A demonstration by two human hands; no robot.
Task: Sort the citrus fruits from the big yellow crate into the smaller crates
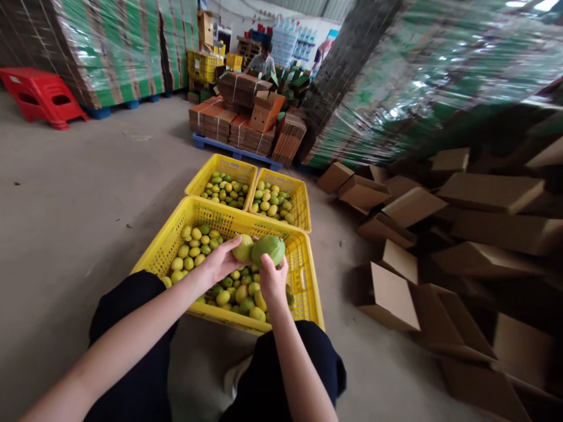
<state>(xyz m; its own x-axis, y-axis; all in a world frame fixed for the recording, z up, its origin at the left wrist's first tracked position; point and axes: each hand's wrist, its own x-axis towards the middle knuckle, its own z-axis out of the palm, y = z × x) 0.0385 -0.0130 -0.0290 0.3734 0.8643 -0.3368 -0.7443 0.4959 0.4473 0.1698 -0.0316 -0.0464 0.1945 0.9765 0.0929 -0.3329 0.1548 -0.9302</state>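
My left hand [222, 259] is closed around a yellow-green lemon [242, 249], thumb along its near side. My right hand [273, 281] grips a larger green lemon [270, 249], thumb pressed against the near face; the far fingers are mostly hidden. The two fruits sit side by side, and from this angle their edges meet.

Both are held above the large yellow crate [304, 264], which rests on the floor [109, 181] in front of my knees. Inside it, loose lemons [187, 258] lie on the left and across the near middle, ranging from yellow to dark green. Two smaller yellow crates, one far left [199, 179] and one far right [302, 202], stand just beyond its far rim and also contain lemons.

Farther back, a blue pallet [237, 155] supports strapped bundles of flat cardboard [213, 120] and an orange carton [265, 111]. A person [263, 62] is behind this load. Brown cartons [396, 287] are piled on the right; a red stool [46, 97] stands far left, near film-wrapped stacks [123, 50].
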